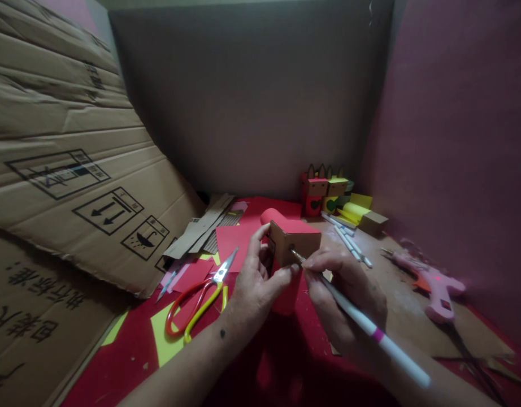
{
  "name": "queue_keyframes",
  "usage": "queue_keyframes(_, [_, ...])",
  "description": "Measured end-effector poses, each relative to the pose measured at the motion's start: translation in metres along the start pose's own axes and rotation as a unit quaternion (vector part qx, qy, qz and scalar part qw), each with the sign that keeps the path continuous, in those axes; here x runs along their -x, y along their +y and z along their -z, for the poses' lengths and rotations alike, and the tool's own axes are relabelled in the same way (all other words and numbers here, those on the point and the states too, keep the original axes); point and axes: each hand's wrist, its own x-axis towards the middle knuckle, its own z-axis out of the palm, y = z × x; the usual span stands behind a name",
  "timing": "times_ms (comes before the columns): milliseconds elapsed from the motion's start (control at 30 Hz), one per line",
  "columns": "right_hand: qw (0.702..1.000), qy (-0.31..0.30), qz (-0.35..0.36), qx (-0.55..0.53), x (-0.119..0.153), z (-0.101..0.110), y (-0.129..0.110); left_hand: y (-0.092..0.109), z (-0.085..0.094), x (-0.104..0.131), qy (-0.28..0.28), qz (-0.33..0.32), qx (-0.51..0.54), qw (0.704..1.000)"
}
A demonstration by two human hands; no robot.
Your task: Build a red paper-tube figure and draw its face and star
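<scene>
My left hand (260, 277) is closed on a small cardboard box (305, 244) with red paper on its top and a red roll (271, 216) behind it. The thumb presses the lower edge and the fingers wrap the left side. A white marker (357, 316) with a magenta band is pinched in my right hand (349, 294). Its tip meets the box's brown front face at a small dark spot. Left of my left hand lie scissors (201, 302) with red and yellow handles, over red and yellow paper.
Two finished-looking paper figures (315, 198) stand at the back beside a yellow roll (356, 212) with a cardboard end. Several white markers (349, 243) and a pink glue gun (441, 288) with a cord lie on the right. A large cardboard panel (74, 169) leans along the left.
</scene>
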Motion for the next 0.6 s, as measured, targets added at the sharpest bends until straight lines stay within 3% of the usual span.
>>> queue_keyframes(600, [1.000, 0.000, -0.004, -0.006, -0.0009, 0.0004, -0.0004, 0.0007, -0.0006, -0.0006, 0.002, 0.000, -0.006, 1.000])
